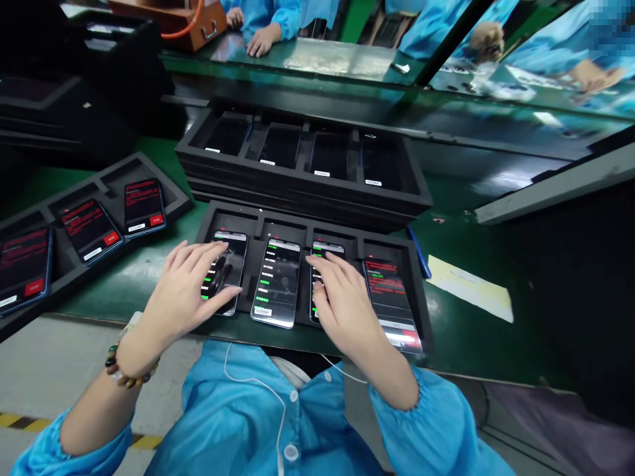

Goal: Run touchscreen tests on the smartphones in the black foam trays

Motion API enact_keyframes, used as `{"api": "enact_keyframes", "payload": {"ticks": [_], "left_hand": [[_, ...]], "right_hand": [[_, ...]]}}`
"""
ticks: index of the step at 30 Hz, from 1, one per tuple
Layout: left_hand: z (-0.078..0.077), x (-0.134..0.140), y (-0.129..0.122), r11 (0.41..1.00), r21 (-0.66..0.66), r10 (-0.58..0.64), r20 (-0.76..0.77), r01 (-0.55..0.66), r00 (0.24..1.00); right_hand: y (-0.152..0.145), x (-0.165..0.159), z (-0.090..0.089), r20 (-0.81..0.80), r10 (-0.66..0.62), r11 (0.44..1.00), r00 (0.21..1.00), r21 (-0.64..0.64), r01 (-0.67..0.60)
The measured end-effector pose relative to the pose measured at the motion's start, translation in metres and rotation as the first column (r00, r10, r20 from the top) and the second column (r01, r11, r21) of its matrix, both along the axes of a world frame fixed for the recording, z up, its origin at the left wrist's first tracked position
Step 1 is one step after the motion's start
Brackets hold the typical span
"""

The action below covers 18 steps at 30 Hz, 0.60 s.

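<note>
A black foam tray [307, 221] in front of me holds a row of lit smartphones. My left hand [191, 284] lies over the leftmost smartphone [237, 254], fingers spread and partly covering its screen. Over the third smartphone [325, 248], my right hand [342, 301] rests with its fingers apart, hiding much of the display. Between the hands, a smartphone [276, 281] shows white and green lines of text on black. The rightmost smartphone [391, 297] shows mostly red text and juts over the tray's near edge. Whether the fingertips touch the glass I cannot tell.
Behind stands a stack of black trays [297, 188], its top one holding dark phones [332, 155]. Another tray [173, 192] at left carries phones with red text [143, 205]. To the right lie a blue pen [419, 252] and yellowish paper [469, 285]. Co-workers' hands [262, 41] show across the bench.
</note>
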<state>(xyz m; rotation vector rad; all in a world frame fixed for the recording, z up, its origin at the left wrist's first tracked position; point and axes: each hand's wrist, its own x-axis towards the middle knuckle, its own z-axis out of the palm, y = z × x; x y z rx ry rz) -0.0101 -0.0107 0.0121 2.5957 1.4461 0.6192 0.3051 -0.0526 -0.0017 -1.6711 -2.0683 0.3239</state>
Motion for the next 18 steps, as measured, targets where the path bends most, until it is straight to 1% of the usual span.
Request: {"api": "enact_keyframes", "payload": {"ticks": [2, 4, 7, 12, 18], "left_hand": [[-0.001, -0.005, 0.004, 1.000, -0.013, 0.028, 0.015, -0.028, 0.999], [-0.003, -0.009, 0.007, 0.999, -0.021, 0.048, 0.022, -0.047, 0.999], [-0.004, -0.012, 0.009, 0.998, -0.040, 0.047, 0.018, -0.046, 0.999], [-0.004, -0.009, 0.010, 0.998, -0.057, 0.030, 0.007, -0.029, 1.000], [-0.007, -0.008, 0.013, 0.995, -0.095, 0.012, 0.004, -0.012, 1.000]], "right_hand": [[0.008, -0.013, 0.003, -0.011, 0.083, 0.996, 0.996, -0.020, -0.084], [0.016, -0.022, 0.004, -0.009, 0.133, 0.990, 0.991, -0.044, -0.134], [0.019, -0.022, 0.003, -0.023, 0.122, 0.992, 0.992, -0.036, -0.123], [0.008, 0.007, 0.006, -0.061, 0.027, 0.998, 0.998, 0.050, -0.024], [-0.012, 0.054, 0.011, -0.039, -0.080, 0.994, 0.996, 0.071, 0.083]]}}
